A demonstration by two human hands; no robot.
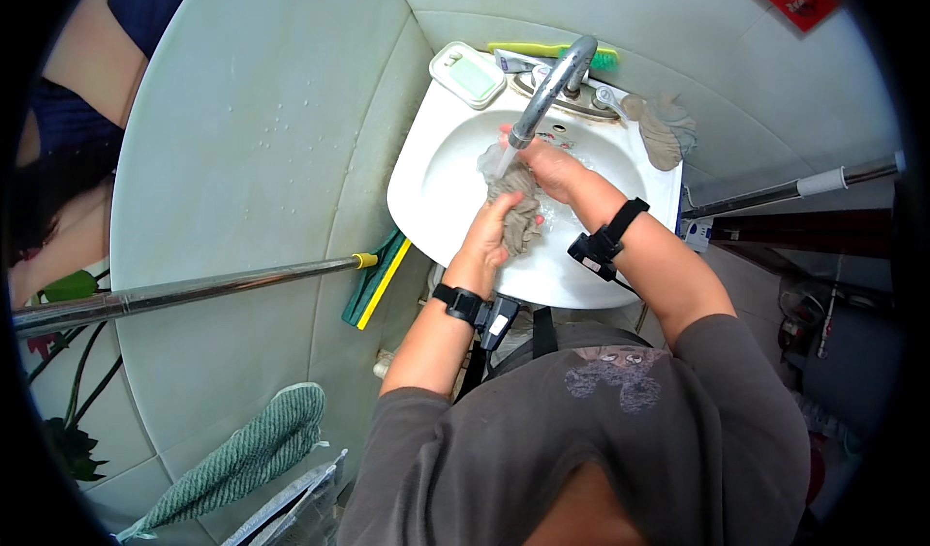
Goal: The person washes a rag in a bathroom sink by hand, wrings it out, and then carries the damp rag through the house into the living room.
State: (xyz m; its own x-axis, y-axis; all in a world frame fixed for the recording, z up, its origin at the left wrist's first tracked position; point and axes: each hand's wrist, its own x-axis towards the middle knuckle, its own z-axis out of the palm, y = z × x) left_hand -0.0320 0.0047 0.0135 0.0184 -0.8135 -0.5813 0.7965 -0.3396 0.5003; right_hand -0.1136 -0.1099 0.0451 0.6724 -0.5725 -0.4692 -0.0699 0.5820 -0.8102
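Over a white ceramic washbasin (443, 208), my left hand (488, 232) grips a bunched, wet grey-beige cloth (517, 208). Water runs from the curved chrome tap (550, 99) onto the upper end of the cloth. My right hand (552, 168) is beside the cloth, just under the spout, with its fingers reaching towards the stream. The spout and the splashing water partly hide those fingers, so their grip is unclear.
A soap dish (468, 75) and a yellow-green brush (607, 60) lie along the basin's back. Another crumpled cloth (662, 132) rests on its right corner. To the left are a squeegee (376, 278) on a metal pole and a green striped towel (240, 455).
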